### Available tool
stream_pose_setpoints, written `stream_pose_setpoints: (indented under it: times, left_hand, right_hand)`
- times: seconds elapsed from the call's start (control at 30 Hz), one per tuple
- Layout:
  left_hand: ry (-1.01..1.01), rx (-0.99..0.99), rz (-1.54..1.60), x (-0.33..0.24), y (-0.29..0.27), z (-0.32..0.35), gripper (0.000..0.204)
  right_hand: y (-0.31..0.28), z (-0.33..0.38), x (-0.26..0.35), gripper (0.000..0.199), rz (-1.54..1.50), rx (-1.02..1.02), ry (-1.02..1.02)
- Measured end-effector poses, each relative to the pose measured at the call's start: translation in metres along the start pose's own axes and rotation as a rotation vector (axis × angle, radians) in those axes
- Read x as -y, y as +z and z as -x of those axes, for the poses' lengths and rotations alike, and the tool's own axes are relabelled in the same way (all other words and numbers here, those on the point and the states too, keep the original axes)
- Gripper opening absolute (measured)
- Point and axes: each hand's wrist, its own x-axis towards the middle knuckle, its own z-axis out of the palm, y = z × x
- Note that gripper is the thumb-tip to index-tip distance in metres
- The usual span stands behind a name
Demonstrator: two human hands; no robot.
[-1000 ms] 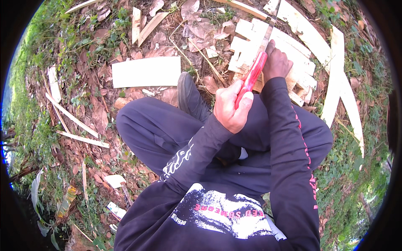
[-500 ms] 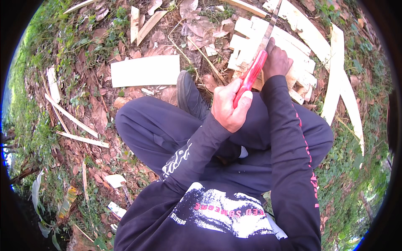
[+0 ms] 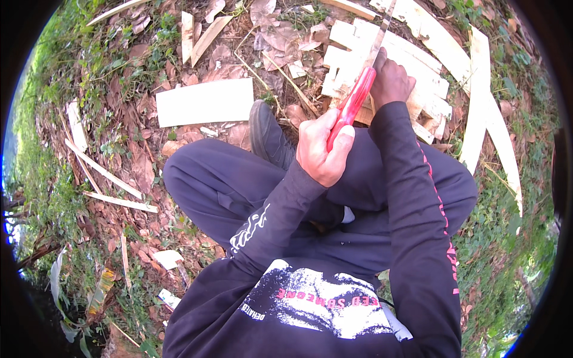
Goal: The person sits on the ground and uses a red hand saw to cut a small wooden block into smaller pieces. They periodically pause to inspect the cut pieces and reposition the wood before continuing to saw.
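Observation:
My left hand [image 3: 324, 148] is closed round the red handle of a saw [image 3: 360, 95], seen nearly edge-on. Its narrow metal blade points up and away past my right hand. My right hand [image 3: 391, 82] is curled down on the pale wooden board [image 3: 382, 51] at the far right, its thumb beside the blade. Several flat pieces of wood lie close together under it. Where the saw's teeth meet the wood is hard to make out.
A white rectangular board [image 3: 205, 102] lies left of my shoe [image 3: 270, 131]. Long wooden strips [image 3: 476, 98] cross at the right. Offcuts [image 3: 209, 42] and thin sticks [image 3: 107, 167] are scattered on leafy ground. My crossed legs [image 3: 239, 185] are between me and the boards.
My left hand and the saw have shifted slightly up and left in the picture. My right hand stays on the wood, and the whole view has tilted a little.

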Motion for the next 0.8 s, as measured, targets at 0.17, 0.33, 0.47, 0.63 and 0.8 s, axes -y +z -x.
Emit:
stream_pose_setpoints:
  times: [0.17,0.33,0.47,0.63,0.8]
  left_hand:
    - [-0.021,-0.001,0.011,0.001,-0.007,0.019,0.019]
    - [0.057,0.023,-0.114,0.002,0.001,-0.009,0.014]
    - [0.144,-0.022,-0.216,0.011,0.004,-0.008,0.015]
    - [0.021,-0.058,-0.061,0.005,-0.021,0.048,0.029]
    - [-0.056,0.089,-0.027,0.008,0.003,-0.02,0.024]
  right_hand:
    - [-0.004,0.0,0.006,0.065,-0.04,0.016,0.035]
    - [-0.006,0.002,0.004,0.067,-0.017,0.019,-0.004]
    - [0.001,0.0,0.001,0.066,0.001,-0.021,-0.018]
    - [-0.017,0.002,0.012,0.062,-0.063,0.061,0.045]
    - [-0.013,0.003,0.004,0.061,-0.093,-0.005,-0.004]
